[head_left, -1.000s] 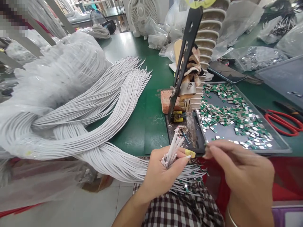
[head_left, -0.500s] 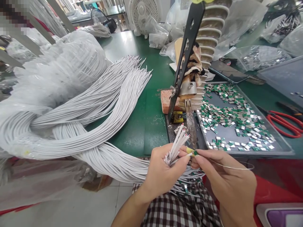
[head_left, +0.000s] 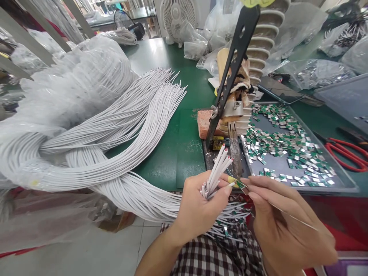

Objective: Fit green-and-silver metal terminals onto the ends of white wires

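My left hand (head_left: 198, 207) is closed around a bundle of white cables (head_left: 218, 166). Its thumb and a finger with a yellow cover (head_left: 231, 179) pinch one cable, and a small green circuit board (head_left: 240, 185) sits at that cable's end. Just right of the board, my right hand (head_left: 290, 218) is closed on a thin solder wire (head_left: 299, 220) that trails back across the fingers. Directly above the board, the flat tip of a soldering iron (head_left: 235, 153) points down; whether it touches is unclear. Finished-looking cable ends with boards (head_left: 230, 220) hang below my left hand.
A tray (head_left: 345, 186) of loose circuit boards lies right of the iron, beside red-handled scissors (head_left: 342, 153). A black metal bracket (head_left: 232, 69), ribbed hose (head_left: 263, 50) and brick (head_left: 204, 124) surround the iron. Long white cables (head_left: 143, 149) cover the table's left side.
My right fingertips have drawn back slightly to the right from the green board, exposing more of it. The solder wire now runs straighter along that hand. My left hand keeps its grip.
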Demonstrator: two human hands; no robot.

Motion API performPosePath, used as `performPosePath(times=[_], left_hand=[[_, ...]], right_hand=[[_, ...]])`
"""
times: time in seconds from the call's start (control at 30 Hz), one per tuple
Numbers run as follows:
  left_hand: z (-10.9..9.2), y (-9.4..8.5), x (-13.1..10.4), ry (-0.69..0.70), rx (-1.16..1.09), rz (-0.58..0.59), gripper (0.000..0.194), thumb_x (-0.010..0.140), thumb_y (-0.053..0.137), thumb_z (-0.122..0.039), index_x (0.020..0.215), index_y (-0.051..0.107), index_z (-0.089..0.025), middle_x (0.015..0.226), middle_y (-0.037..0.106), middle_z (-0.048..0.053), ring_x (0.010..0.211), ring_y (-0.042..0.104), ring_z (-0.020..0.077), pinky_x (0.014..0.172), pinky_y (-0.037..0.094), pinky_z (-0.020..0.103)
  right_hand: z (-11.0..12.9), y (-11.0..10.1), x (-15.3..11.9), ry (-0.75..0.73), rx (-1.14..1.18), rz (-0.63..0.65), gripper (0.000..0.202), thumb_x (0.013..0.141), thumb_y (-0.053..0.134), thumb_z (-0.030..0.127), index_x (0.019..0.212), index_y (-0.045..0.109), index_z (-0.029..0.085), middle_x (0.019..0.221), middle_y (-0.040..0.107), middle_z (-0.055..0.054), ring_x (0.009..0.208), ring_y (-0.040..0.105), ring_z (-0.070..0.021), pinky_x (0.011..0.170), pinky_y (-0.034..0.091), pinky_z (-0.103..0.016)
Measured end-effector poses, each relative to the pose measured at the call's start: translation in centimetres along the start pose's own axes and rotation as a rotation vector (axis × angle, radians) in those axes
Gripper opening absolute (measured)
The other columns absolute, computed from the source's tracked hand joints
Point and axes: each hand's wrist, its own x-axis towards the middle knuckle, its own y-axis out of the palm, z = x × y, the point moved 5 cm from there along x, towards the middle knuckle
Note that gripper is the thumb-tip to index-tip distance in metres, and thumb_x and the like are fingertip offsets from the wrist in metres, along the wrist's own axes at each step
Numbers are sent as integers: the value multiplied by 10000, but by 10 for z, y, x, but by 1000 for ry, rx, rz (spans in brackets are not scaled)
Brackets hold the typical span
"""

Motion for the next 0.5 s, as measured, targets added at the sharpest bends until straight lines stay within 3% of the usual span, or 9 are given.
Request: performPosePath(times=[0.3, 0.43, 0.5], left_hand=[[-9, 1, 3, 11, -37, -14, 95, 793, 659, -156, 700, 660, -173, 724, 718, 29, 629, 607, 146, 560, 491, 228], [-7, 0, 0, -6, -38, 1, 86, 802, 672, -169, 716, 677, -170, 720, 720, 40, 669, 649, 174, 567, 501, 241], [-4, 0, -2, -18, -32, 12, 97, 807, 675, -167, 710, 674, -169, 736, 729, 48, 691, 661, 184, 582, 508, 248]], right_hand=[[9, 0, 11, -79, -94, 9, 242, 838, 746, 22, 1016, 763, 185, 1042, 777, -11, 920, 729, -142, 860, 594, -298], [5, -2, 8, 29, -27, 74, 338, 832, 724, 13, 1066, 742, 257, 1043, 767, -2, 926, 731, -184, 836, 589, -354], [1, -3, 5, 96, 42, 98, 295, 858, 682, 40, 1044, 729, 264, 1021, 759, -21, 928, 727, -216, 824, 580, -392]])
